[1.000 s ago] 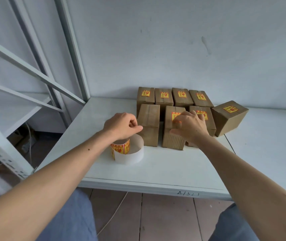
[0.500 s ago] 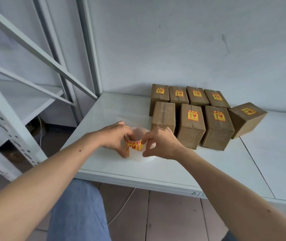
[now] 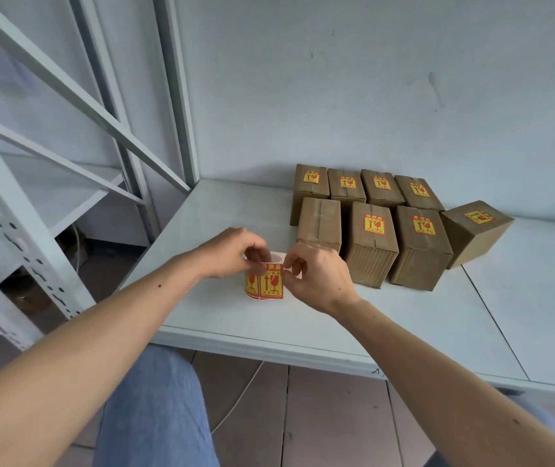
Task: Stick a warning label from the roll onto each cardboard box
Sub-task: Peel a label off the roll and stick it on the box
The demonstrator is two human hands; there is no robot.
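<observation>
left hand [image 3: 232, 254] now curled round the top of the label roll [image 3: 264, 281], steadying it on the white table [image 3: 387, 318]. right hand [image 3: 316, 278], off the boxes since a second ago, pinching the top edge of a label there. just behind, one bare box [image 3: 320, 219]; beyond, seven labelled boxes [image 3: 419, 251]. likely one label left to peel and stick.

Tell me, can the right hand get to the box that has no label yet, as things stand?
Probably yes. The unlabelled box stands just beyond the right hand, with nothing between them. But that hand is pinching a label on the roll.
</observation>
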